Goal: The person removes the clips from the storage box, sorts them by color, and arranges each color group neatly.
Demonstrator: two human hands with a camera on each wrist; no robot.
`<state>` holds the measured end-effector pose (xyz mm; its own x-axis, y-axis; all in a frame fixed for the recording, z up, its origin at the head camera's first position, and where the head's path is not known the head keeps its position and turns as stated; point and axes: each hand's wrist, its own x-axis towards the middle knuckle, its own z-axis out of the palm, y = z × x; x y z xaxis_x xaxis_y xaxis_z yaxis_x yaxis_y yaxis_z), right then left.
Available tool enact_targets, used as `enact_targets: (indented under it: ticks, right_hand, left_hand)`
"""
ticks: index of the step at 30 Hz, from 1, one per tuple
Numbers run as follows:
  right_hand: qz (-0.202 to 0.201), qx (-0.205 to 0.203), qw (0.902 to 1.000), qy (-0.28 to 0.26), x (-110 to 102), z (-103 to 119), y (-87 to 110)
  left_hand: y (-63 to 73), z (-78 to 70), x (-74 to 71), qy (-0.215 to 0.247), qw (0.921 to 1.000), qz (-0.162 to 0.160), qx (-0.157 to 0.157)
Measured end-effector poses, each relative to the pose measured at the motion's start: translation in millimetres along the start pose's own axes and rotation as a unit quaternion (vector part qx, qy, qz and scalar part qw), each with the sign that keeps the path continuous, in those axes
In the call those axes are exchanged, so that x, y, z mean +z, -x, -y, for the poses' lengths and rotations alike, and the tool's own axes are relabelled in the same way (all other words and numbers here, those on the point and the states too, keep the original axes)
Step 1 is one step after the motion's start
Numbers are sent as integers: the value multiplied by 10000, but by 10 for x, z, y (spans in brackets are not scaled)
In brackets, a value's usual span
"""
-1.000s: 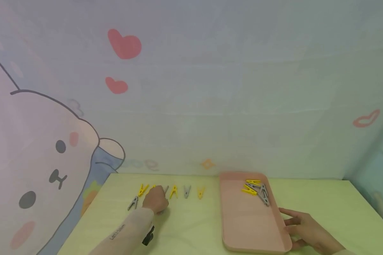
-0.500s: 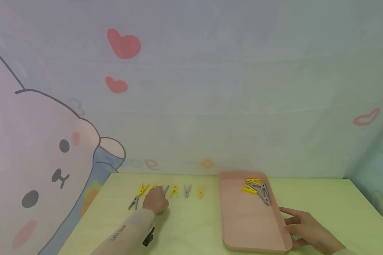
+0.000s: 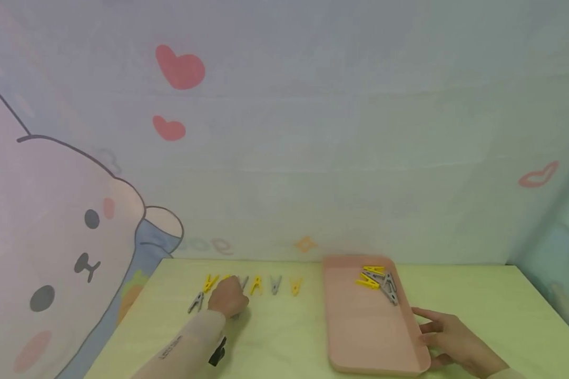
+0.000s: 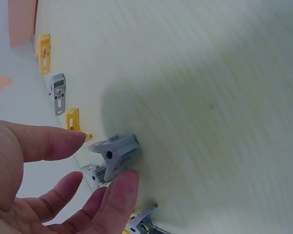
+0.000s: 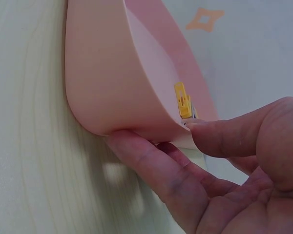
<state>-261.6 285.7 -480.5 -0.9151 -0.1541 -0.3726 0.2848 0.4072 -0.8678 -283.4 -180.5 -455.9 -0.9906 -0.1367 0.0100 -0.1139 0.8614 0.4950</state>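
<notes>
My left hand [image 3: 228, 298] reaches low over the tabletop on the left. In the left wrist view a grey clothespin [image 4: 118, 152] sits between its thumb and forefinger, which pinch it at the two handles. Another grey clothespin [image 4: 95, 171] lies just behind that one. On the right, my right hand [image 3: 455, 339] grips the long side of a pink tray [image 3: 376, 337]. Its thumb rests at the rim and its fingers press against the lower wall, as the right wrist view shows. Inside the tray's far right corner is a small heap of yellow clothespins [image 3: 369, 282] and grey clothespins [image 3: 390, 296].
A loose row of clothespins runs along the table's far side, among them a yellow one [image 3: 256, 285], a grey one [image 3: 275, 284] and another yellow one [image 3: 296, 286]. One more grey clothespin [image 3: 196, 302] lies left of my left hand. A printed cloth [image 3: 336, 158] hangs behind the table [image 3: 284, 347].
</notes>
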Motion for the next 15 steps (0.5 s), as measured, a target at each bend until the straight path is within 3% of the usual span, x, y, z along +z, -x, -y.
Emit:
enact_targets:
  ticks: [8,15]
  right_hand:
    - [115,-62,9999,-89,-23,-6,3]
    - [372,-240,9988,-220,-77,-11,38]
  left_hand:
    - [-44,-85,-37,-105,9998,-24,-174]
    - [-50,-249,-35,903,9956,171,199]
